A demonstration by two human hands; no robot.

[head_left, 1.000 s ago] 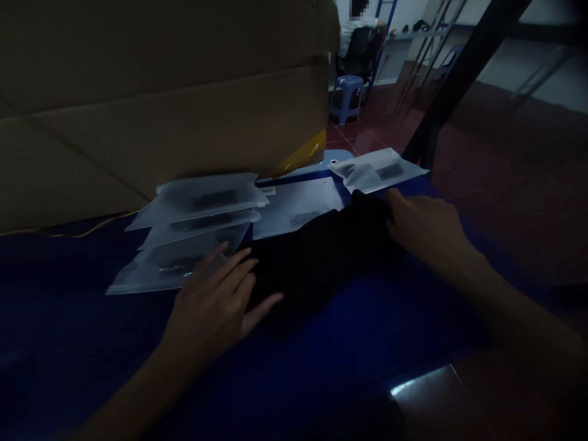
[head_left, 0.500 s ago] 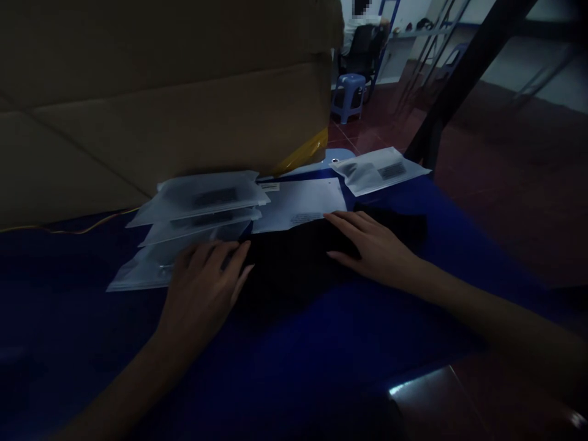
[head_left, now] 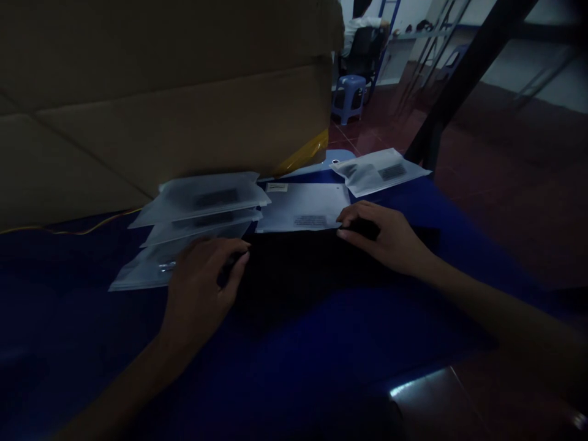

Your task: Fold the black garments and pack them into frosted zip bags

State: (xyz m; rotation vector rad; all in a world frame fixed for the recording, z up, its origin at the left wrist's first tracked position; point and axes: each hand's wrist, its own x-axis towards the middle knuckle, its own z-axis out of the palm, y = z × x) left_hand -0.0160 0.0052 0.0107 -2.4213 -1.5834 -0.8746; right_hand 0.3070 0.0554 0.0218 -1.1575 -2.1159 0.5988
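A dark black cloth [head_left: 294, 269] lies spread across the blue table; its folds are lost in the dim light. My left hand [head_left: 199, 278] is closed, thumb and fingers pinching the cloth's far left edge. At the far edge further right, my right hand [head_left: 386, 236] pinches the same cloth between thumb and fingertips. Just beyond the cloth lies a flat white plastic bag [head_left: 303, 202] with a small label and printed text. Beside my left hand are several frosted zip bags [head_left: 206, 196], overlapping in a pile, with dark contents showing faintly.
A large cardboard box [head_left: 184, 116] stands behind the bags. Another frosted bag [head_left: 381, 171] lies at the table's far right. The blue table [head_left: 321, 355] ends on the right above a red tiled floor. Further off are a blue stool [head_left: 349, 98] and a seated person [head_left: 362, 30].
Both hands have gone from stretched fingers to a pinch on the cloth's edge. The right hand has shifted slightly right, and more of the white bag shows.
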